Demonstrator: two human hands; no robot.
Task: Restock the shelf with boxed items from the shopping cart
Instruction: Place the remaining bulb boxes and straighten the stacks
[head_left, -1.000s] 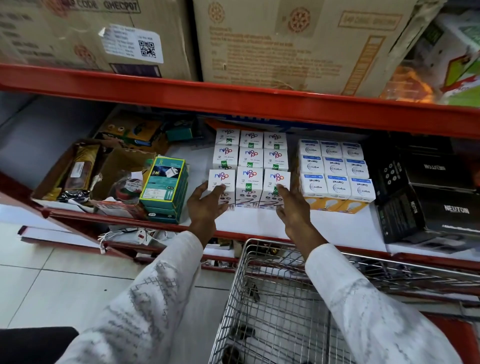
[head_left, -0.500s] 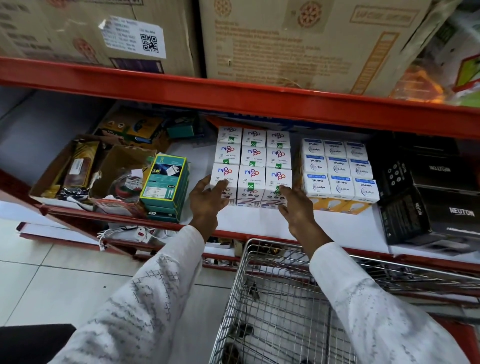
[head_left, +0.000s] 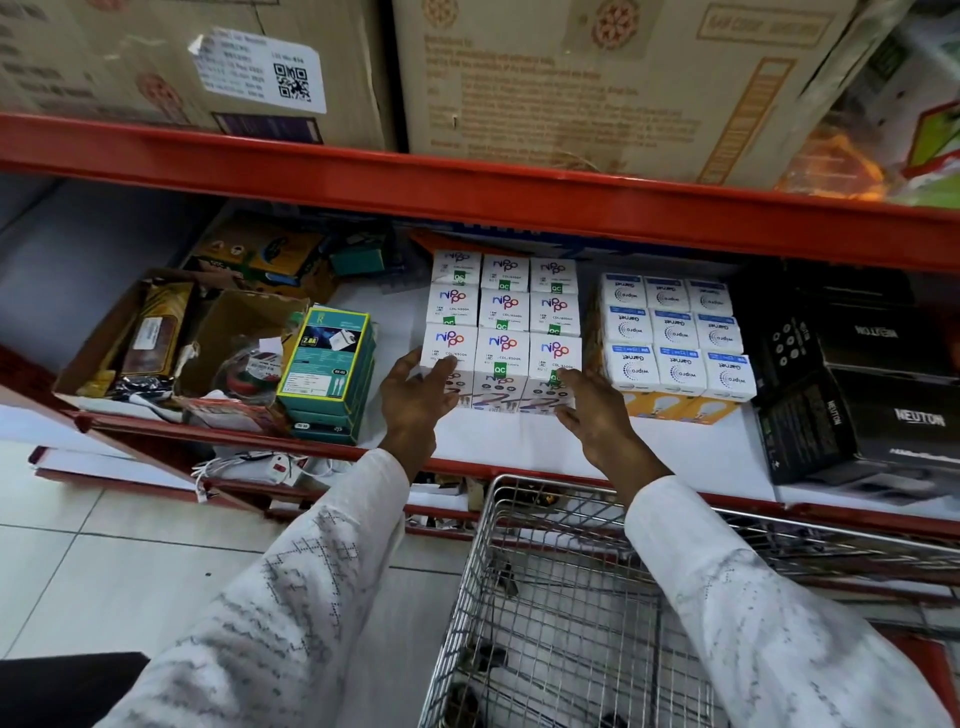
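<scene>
Squaring the near row of white printed cardboard boxes (head_left: 501, 364) on the white shelf (head_left: 498, 441) — left hand (head_left: 415, 400) and right hand (head_left: 597, 415) spread flat against its ends, gripping nothing — press evenly inward; wire cart (head_left: 571, 597) sits nearer.

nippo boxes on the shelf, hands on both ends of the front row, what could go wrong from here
1. The left hand and right hand press only the ends of the front row of Nippo boxes; the loose middle box could buckle out of line.
2. The Wipro boxes sit close on the right, so a sideways shove might knock them askew.
3. The shopping cart stands right below the shelf edge; a box pulled forward may drop into it.
</scene>
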